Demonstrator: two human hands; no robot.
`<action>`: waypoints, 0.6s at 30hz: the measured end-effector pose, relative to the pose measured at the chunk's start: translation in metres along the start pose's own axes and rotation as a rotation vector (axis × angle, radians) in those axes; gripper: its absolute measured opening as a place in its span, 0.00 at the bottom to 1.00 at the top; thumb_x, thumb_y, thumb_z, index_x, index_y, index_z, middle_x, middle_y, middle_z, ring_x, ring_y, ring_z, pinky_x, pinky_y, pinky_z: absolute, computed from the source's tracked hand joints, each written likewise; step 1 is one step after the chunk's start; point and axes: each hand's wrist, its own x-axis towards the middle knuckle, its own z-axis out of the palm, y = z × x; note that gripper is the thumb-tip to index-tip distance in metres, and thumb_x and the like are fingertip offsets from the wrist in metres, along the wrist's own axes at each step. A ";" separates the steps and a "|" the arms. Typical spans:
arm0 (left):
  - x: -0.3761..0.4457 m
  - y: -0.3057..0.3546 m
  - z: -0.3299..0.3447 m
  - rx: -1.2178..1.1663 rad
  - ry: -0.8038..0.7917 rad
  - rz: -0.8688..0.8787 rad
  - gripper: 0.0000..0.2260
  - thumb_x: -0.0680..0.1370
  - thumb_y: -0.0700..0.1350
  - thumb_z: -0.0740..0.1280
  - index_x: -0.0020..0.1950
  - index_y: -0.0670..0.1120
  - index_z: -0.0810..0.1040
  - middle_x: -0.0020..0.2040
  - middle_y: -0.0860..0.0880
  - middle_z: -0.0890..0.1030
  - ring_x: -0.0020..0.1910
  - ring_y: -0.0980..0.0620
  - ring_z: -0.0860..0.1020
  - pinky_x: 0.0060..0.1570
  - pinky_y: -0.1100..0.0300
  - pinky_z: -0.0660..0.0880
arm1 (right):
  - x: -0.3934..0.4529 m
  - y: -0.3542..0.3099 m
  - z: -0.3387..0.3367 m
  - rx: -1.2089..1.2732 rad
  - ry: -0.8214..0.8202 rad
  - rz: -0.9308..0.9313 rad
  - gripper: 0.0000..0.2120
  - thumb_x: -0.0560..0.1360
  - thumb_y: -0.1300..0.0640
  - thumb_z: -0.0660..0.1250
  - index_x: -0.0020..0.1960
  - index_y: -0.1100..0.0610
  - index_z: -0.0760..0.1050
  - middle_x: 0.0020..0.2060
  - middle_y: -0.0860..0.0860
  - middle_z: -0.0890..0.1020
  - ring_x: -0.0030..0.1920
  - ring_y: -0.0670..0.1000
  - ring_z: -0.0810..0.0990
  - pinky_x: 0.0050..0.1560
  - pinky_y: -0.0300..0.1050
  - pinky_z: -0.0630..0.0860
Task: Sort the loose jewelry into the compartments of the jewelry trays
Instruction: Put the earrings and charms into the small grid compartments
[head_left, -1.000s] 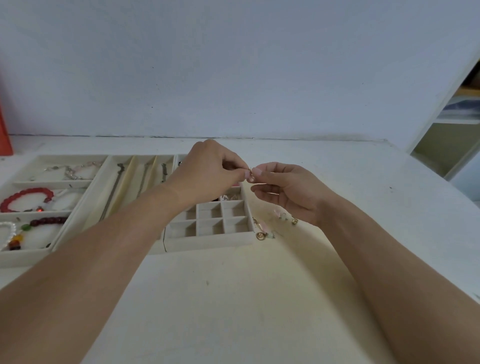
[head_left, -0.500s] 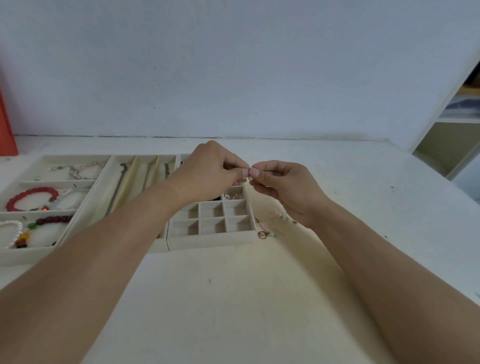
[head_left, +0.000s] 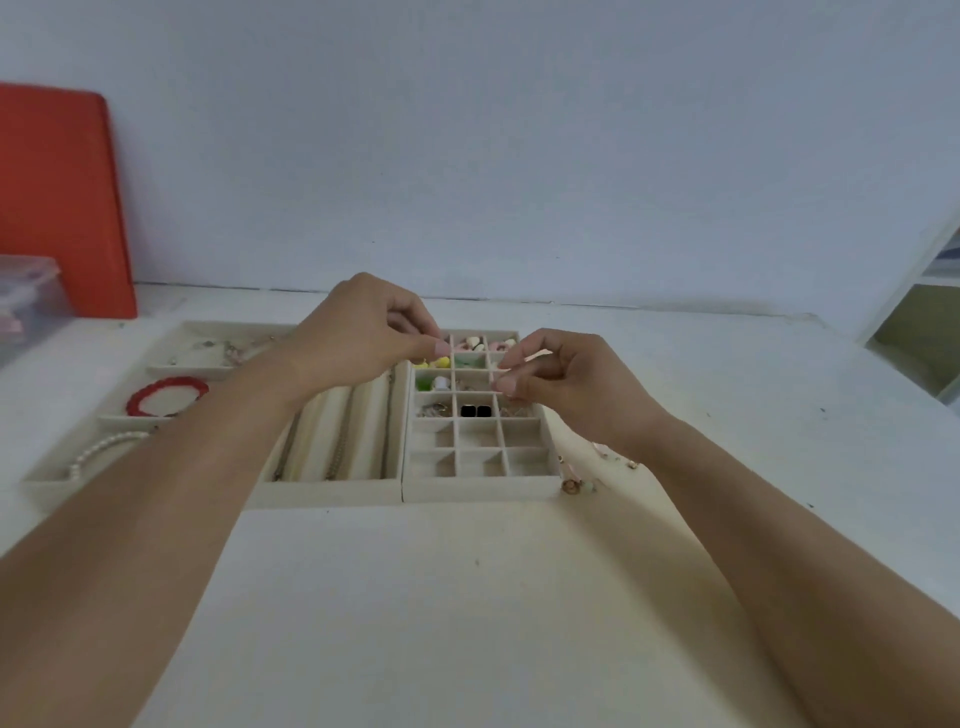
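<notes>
Head view: left hand and right hand both pinch something too small to identify above the cream gridded earring tray, likely choosing its compartment

Head view, downward (close) over table

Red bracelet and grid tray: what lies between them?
Head view: the necklace tray with chains, crossed by the left forearm, lies between the red bracelet and grid tray.
</notes>
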 end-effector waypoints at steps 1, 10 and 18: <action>-0.001 -0.004 -0.003 -0.007 0.001 -0.003 0.07 0.70 0.51 0.80 0.41 0.51 0.86 0.34 0.54 0.85 0.35 0.59 0.82 0.38 0.66 0.74 | 0.003 -0.002 0.005 -0.069 -0.027 0.004 0.05 0.73 0.61 0.77 0.46 0.57 0.81 0.41 0.54 0.88 0.44 0.53 0.87 0.52 0.44 0.82; 0.001 -0.009 -0.007 -0.035 0.009 0.013 0.06 0.71 0.50 0.79 0.41 0.51 0.85 0.33 0.54 0.85 0.31 0.64 0.80 0.29 0.74 0.68 | 0.021 -0.011 0.050 -0.533 -0.188 -0.051 0.04 0.72 0.57 0.77 0.41 0.49 0.86 0.31 0.41 0.83 0.30 0.36 0.75 0.35 0.27 0.69; 0.003 -0.012 -0.009 -0.045 0.025 0.033 0.05 0.71 0.50 0.79 0.40 0.51 0.85 0.34 0.55 0.85 0.35 0.61 0.83 0.31 0.74 0.72 | 0.021 -0.010 0.071 -0.856 -0.277 -0.160 0.05 0.74 0.57 0.75 0.46 0.48 0.88 0.36 0.38 0.80 0.38 0.38 0.77 0.41 0.34 0.74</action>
